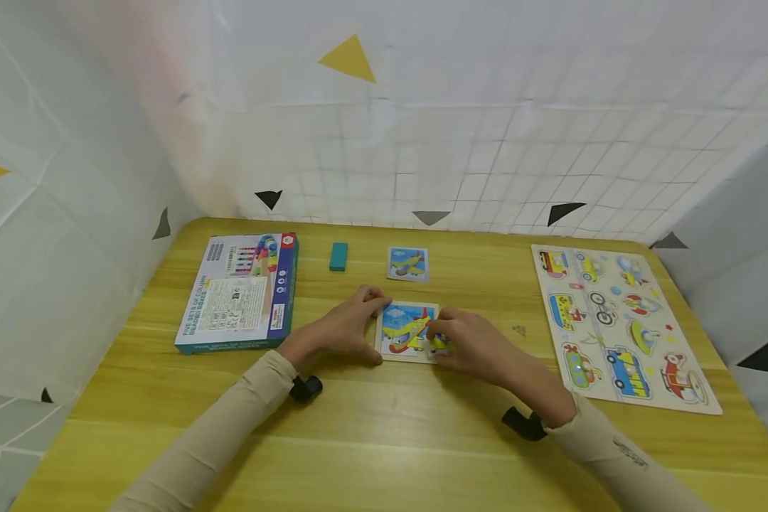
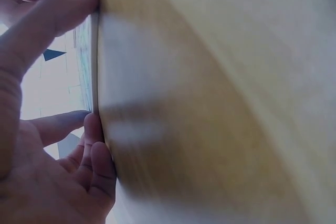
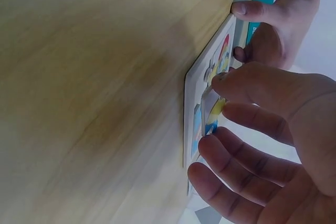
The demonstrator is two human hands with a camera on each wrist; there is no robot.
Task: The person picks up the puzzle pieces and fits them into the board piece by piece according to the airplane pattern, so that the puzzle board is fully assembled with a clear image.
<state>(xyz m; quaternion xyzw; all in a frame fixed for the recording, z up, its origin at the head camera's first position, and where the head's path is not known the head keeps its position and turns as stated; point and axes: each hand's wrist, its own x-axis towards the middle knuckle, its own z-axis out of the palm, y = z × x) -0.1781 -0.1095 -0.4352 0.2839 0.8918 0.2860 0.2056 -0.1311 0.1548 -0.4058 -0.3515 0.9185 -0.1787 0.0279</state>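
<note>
A square airplane jigsaw puzzle [image 1: 406,331] lies on the table in the head view, showing a yellow and red plane on blue. My left hand [image 1: 348,326] is at its left side, thumb at the near corner and fingers at the far corner. In the left wrist view, the left thumb [image 2: 68,14] stretches to the board's edge. My right hand [image 1: 476,345] is over the board's right part. Between its thumb and fingers it pinches a puzzle piece [image 3: 212,114], tilted above the pale tray, as the right wrist view shows.
Behind the puzzle lies a small airplane picture card [image 1: 407,264], with a teal block [image 1: 338,257] to its left. A beaded-toy box [image 1: 238,293] stands at the left. A wooden vehicle peg puzzle [image 1: 624,327] lies at the right. A white patterned sheet [image 1: 422,142] encloses the table.
</note>
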